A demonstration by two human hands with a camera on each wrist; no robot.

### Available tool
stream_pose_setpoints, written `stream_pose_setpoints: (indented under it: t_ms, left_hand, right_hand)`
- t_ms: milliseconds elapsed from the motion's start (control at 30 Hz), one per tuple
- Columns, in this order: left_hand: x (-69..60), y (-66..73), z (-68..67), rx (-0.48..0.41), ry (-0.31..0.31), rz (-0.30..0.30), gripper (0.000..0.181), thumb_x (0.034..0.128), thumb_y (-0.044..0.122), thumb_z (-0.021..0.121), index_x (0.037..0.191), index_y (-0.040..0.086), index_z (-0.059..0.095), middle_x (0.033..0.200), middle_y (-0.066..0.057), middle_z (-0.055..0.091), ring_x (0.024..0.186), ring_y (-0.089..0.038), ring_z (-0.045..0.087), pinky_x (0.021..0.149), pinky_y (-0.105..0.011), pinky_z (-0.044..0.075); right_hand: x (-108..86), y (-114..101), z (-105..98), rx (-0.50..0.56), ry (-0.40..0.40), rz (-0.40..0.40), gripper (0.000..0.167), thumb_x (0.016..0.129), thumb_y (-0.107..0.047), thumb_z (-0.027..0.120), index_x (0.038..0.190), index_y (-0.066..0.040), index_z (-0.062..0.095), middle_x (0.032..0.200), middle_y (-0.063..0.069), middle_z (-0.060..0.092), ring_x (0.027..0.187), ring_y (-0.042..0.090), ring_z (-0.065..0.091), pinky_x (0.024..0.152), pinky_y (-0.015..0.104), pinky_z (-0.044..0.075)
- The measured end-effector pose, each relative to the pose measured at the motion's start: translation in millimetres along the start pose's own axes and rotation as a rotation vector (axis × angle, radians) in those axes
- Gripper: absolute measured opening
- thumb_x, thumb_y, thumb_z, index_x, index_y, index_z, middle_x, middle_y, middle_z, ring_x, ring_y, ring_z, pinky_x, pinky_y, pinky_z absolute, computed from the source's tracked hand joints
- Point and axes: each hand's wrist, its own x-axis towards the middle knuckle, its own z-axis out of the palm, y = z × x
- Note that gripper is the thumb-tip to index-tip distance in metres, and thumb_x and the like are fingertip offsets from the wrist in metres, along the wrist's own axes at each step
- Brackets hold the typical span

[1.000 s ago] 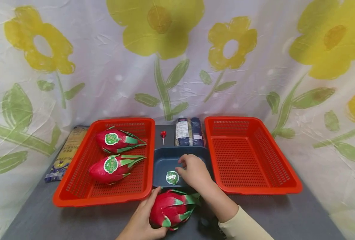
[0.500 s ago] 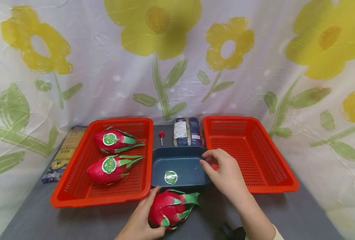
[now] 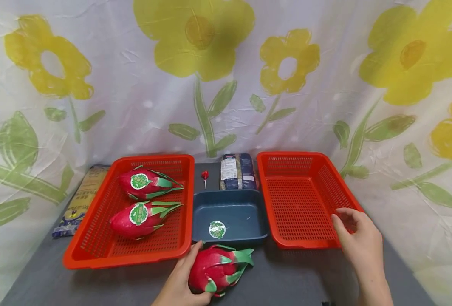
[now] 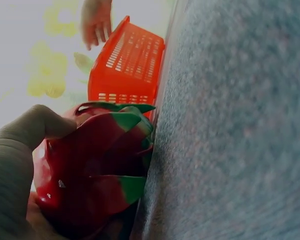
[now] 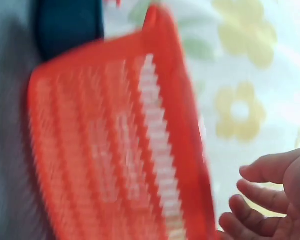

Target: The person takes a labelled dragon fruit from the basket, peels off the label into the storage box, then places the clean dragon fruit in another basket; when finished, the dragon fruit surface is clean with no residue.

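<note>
My left hand [image 3: 183, 279] grips a red dragon fruit [image 3: 214, 268] with green-tipped scales on the table, in front of the dark blue tray [image 3: 230, 196]. In the left wrist view the thumb lies over the top of the fruit and fingers show below it. A round green-and-white sticker [image 3: 217, 230] lies in the tray. My right hand [image 3: 360, 242] hovers at the near right corner of the right red basket [image 3: 298, 243]. Its fingers are loosely bent with nothing seen between them in the right wrist view.
Two dragon fruits [image 3: 139, 219] with green stickers lie in the left red basket [image 3: 124, 260]. A red lollipop [image 3: 204, 174] and a blue packet [image 3: 238, 171] are behind the tray. A yellow bag [image 3: 86, 193] lies left of that basket. A flowered curtain [image 3: 226, 102] hangs behind.
My right hand has moved right, from above the tray to the near right corner of the right basket. The left hand keeps hold of the dragon fruit in the same place.
</note>
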Motion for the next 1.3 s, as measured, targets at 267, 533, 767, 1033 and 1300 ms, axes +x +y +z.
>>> stream_pose_setpoints:
  t_ms: [267, 533, 767, 1033, 1300]
  left_hand:
    - [-8.3, 2.8, 3.8, -0.06, 0.001, 0.053, 0.11, 0.0655, 0.026, 0.096, 0.157, 0.008, 0.037, 0.149, -0.022, 0.038, 0.132, -0.047, 0.038, 0.082, -0.046, 0.061]
    - [-21.0, 17.9, 4.0, -0.061, 0.004, 0.277, 0.106, 0.0719, 0.039, 0.091, 0.157, 0.004, 0.037, 0.146, -0.02, 0.04, 0.129, -0.042, 0.04, 0.088, -0.029, 0.057]
    - [-35.5, 65.7, -2.6, -0.041, -0.024, 0.371, 0.105, 0.0717, 0.038, 0.092, 0.159, 0.02, 0.037, 0.15, -0.011, 0.038, 0.132, -0.038, 0.039, 0.084, -0.028, 0.058]
    - [-9.2, 116.3, 10.7, -0.002, -0.077, 0.912, 0.107, 0.075, 0.023, 0.089, 0.16, 0.003, 0.026, 0.154, -0.014, 0.033, 0.137, -0.031, 0.039, 0.091, -0.033, 0.057]
    - [45.6, 157.2, 47.6, -0.017, -0.033, 1.058, 0.114, 0.0645, 0.012, 0.089, 0.159, 0.007, 0.026, 0.154, -0.012, 0.034, 0.137, -0.025, 0.041, 0.097, -0.027, 0.053]
  right_hand:
    - [-4.8, 45, -1, -0.047, 0.225, 0.066, 0.03, 0.091, -0.01, 0.066, 0.117, 0.005, 0.069, 0.109, 0.027, 0.062, 0.101, 0.044, 0.055, 0.078, 0.051, 0.039]
    - [0.7, 71, 9, 0.119, 0.043, 0.395, 0.06, 0.103, -0.023, 0.044, 0.155, 0.006, 0.036, 0.145, 0.036, 0.045, 0.127, 0.051, 0.046, 0.102, 0.06, 0.041]
    - [5.1, 76, 13, 0.328, -0.016, 0.509, 0.065, 0.104, -0.028, 0.036, 0.162, -0.003, 0.022, 0.158, 0.026, 0.036, 0.134, 0.042, 0.044, 0.11, 0.059, 0.037]
    - [8.6, 82, 12, 0.419, -0.019, 0.515, 0.063, 0.105, -0.029, 0.034, 0.163, -0.006, 0.023, 0.158, 0.021, 0.037, 0.133, 0.035, 0.044, 0.111, 0.048, 0.037]
    - [6.5, 87, 11, 0.38, 0.001, 0.464, 0.059, 0.103, -0.025, 0.036, 0.157, -0.002, 0.035, 0.149, 0.021, 0.047, 0.122, 0.029, 0.046, 0.092, 0.026, 0.037]
